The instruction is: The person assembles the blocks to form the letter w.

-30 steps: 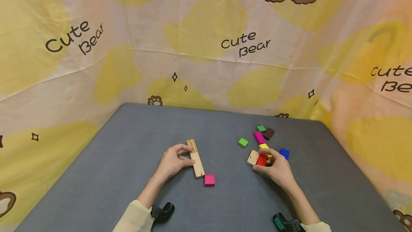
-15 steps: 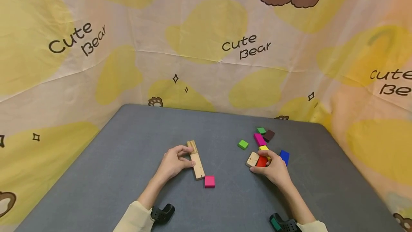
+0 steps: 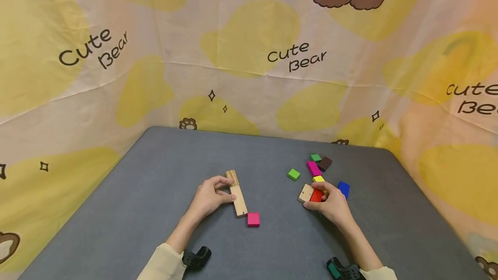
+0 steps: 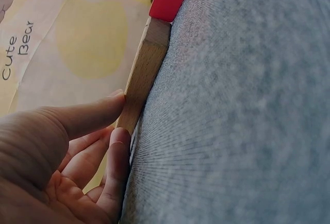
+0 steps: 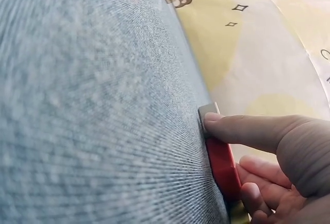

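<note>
My left hand (image 3: 210,195) touches the left side of a row of two natural wooden blocks. The thumb meets the long near block (image 3: 239,204); the index finger lies over the shorter far block (image 3: 231,177). A pink block (image 3: 253,220) lies by the long block's near end. On the right, my right hand (image 3: 333,204) pinches a small wooden block (image 3: 305,193) between thumb and index finger. Beside it, a red block (image 3: 317,195) sits within the curve of the same fingers. Part of a yellow block (image 3: 319,179) is hidden behind that hand.
Beyond the right hand lie a magenta block (image 3: 314,168), a dark brown block (image 3: 324,163) and a green block (image 3: 315,157). A lighter green block (image 3: 293,174) is set apart on the left. A blue block (image 3: 344,189) stands right. A printed cloth (image 3: 241,55) hangs behind the grey table (image 3: 186,150).
The right hand has shifted slightly left and nearer over the last second, keeping by the wooden and red blocks. The left hand and its blocks stay put.
</note>
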A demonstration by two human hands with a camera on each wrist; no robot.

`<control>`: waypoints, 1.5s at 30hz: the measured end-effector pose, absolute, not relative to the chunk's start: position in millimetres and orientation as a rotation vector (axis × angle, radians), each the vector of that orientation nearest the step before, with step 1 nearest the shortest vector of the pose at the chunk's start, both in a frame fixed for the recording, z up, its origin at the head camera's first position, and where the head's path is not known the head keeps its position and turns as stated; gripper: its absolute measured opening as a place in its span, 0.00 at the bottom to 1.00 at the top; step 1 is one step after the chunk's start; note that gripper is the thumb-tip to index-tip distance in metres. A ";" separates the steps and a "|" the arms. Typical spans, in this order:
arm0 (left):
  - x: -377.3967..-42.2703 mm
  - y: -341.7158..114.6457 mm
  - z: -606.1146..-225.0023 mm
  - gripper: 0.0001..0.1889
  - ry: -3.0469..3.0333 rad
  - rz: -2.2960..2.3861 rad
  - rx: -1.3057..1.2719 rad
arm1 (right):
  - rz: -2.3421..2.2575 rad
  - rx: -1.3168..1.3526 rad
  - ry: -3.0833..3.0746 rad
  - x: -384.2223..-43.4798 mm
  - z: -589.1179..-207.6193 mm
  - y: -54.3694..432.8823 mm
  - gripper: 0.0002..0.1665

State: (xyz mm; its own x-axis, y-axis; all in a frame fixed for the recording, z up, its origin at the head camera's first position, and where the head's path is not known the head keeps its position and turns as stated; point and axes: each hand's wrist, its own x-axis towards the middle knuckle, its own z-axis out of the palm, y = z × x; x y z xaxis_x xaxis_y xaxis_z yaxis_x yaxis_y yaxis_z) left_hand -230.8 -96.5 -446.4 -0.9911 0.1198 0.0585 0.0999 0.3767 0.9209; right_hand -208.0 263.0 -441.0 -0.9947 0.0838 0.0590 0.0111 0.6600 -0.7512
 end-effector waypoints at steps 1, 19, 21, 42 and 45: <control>-230.3 -96.5 -447.2 0.20 2.593 1.731 0.209 | 1.260 -0.084 -2.783 -207.3 -441.1 263.1 0.39; -231.7 -96.0 -447.6 0.19 2.605 1.744 0.198 | 1.323 -0.100 -2.736 -207.2 -437.5 261.7 0.39; -231.7 -96.1 -447.1 0.19 2.605 1.745 0.193 | 1.341 -0.104 -2.723 -207.2 -436.6 261.6 0.39; -233.3 -94.7 -446.9 0.20 2.616 1.714 0.197 | 1.448 -0.133 -2.637 -204.0 -435.1 262.8 0.41; -233.1 -94.8 -447.0 0.20 2.618 1.711 0.190 | 1.468 -0.130 -2.620 -204.1 -436.3 262.6 0.42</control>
